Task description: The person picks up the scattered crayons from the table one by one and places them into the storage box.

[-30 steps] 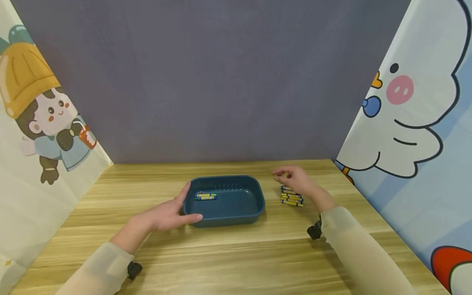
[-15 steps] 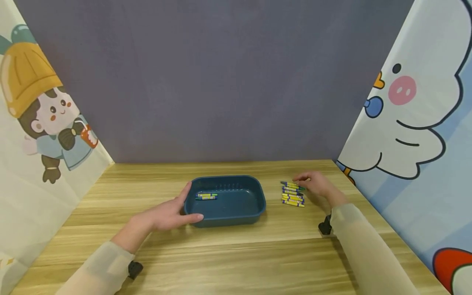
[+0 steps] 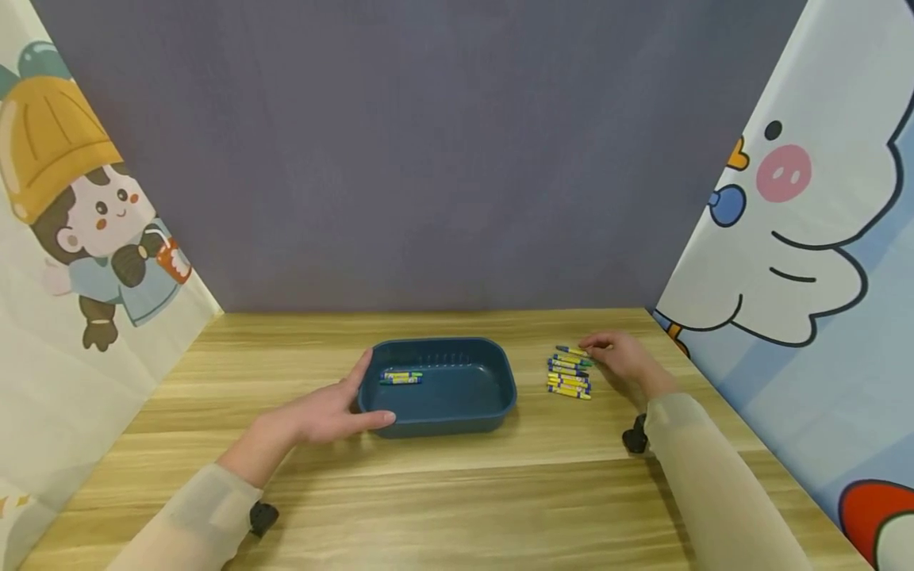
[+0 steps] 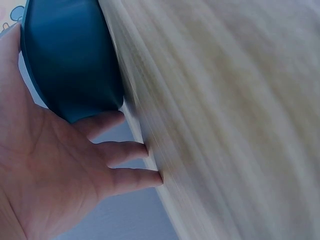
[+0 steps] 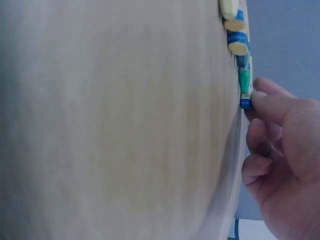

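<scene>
My left hand (image 3: 324,412) rests against the left end of a dark blue plastic tray (image 3: 460,400), fingers fairly straight and thumb lying over the front rim. In the left wrist view the lower fingertips touch the tabletop beside the tray wall (image 4: 70,60). Two crayons (image 3: 401,381) lie inside, towards the tray's left side. To the right, my right hand (image 3: 624,361) pinches the right end of a dark-tipped crayon (image 3: 570,349) between thumb and finger. Seen from the right wrist, the thumb meets that crayon's blue end (image 5: 245,103), low by the table.
Several yellow-wrapped crayons (image 3: 569,385) lie in a loose row just in front of the right fingers, right of the tray. A grey panel (image 3: 428,159) rises behind the wooden table (image 3: 428,507), with cartoon-printed sheets (image 3: 807,262) at both sides.
My right hand moved right and came down to the back of the crayon row, where it now pinches the rear crayon, shifted slightly back and right. The left hand stays on the tray.
</scene>
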